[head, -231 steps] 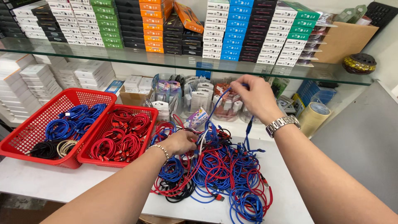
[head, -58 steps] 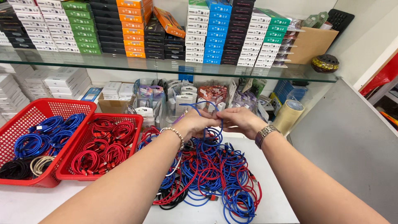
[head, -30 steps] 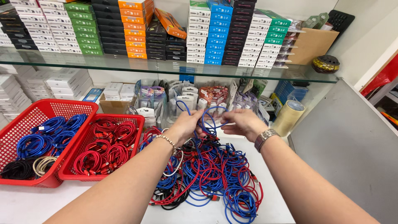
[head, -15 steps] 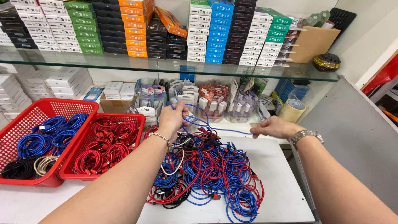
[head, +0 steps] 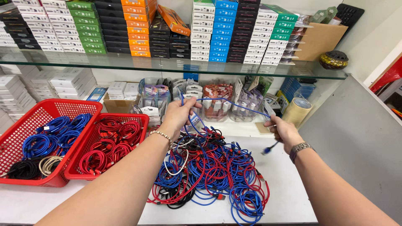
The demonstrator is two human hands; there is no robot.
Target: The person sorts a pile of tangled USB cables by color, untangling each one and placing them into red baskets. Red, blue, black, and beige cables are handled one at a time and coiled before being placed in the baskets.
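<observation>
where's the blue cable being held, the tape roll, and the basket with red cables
blue cable (head: 234,104), head view, on the stretch pulled between the hands
tape roll (head: 295,111), head view, on its tan outer side
basket with red cables (head: 138,118), head view, on its far rim

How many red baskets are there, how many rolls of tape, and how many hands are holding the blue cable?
Red baskets: 2, the left basket with blue, black and white cables, and the right basket with red cables
Tape roll: 1
Hands on the stretched blue cable: 2, left hand and right hand
Total: 5
</observation>
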